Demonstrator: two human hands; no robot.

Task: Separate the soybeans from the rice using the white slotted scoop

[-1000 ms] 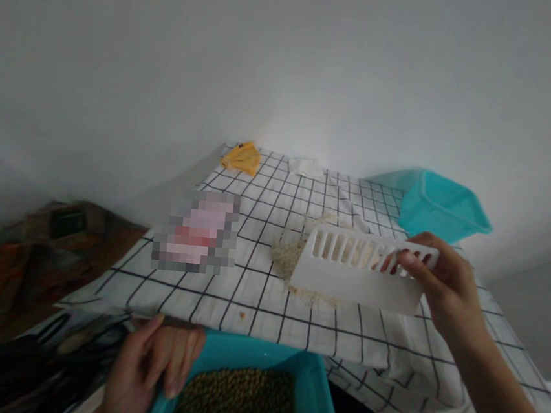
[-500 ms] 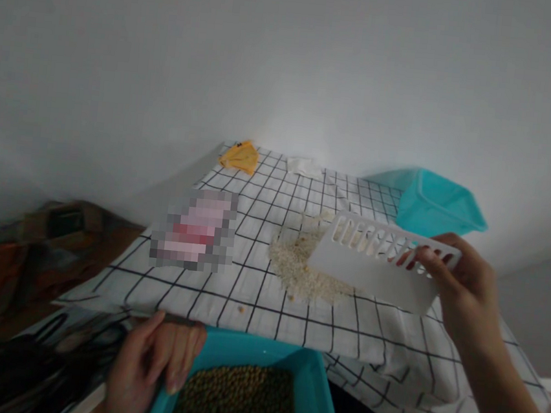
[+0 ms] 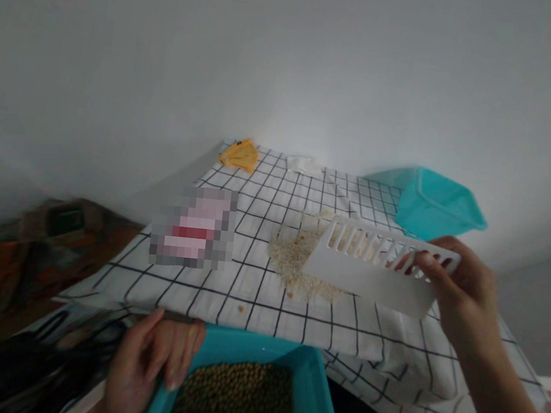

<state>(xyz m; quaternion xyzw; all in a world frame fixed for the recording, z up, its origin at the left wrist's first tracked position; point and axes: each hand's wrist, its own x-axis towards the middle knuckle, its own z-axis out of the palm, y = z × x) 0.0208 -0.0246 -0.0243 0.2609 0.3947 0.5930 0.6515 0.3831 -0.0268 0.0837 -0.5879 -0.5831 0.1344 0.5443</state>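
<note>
My right hand (image 3: 463,283) grips one end of a white slotted plastic panel (image 3: 370,277), fingers through its slots. The panel is tilted over a spread of rice-like pale grains (image 3: 294,260) on the checked cloth, hiding part of it. My left hand (image 3: 154,357) is closed over the left rim of a teal plastic bin (image 3: 267,342) at the table's front edge. Small round tan beans (image 3: 239,385) cover the bin's bottom. A few single beans lie among the pale grains, and one loose bean (image 3: 241,309) rests on the cloth nearer the edge.
Another teal bin (image 3: 444,206) stands at the table's back right. An orange cloth (image 3: 240,156) and a white crumpled piece (image 3: 303,165) lie at the back. A blurred-out pinkish item (image 3: 195,228) is on the left. Boxes (image 3: 62,225) and dark clutter sit on the floor, left.
The panel's left end has shifted slightly left and its lower edge has dipped a little. My left hand keeps its place on the bin.
</note>
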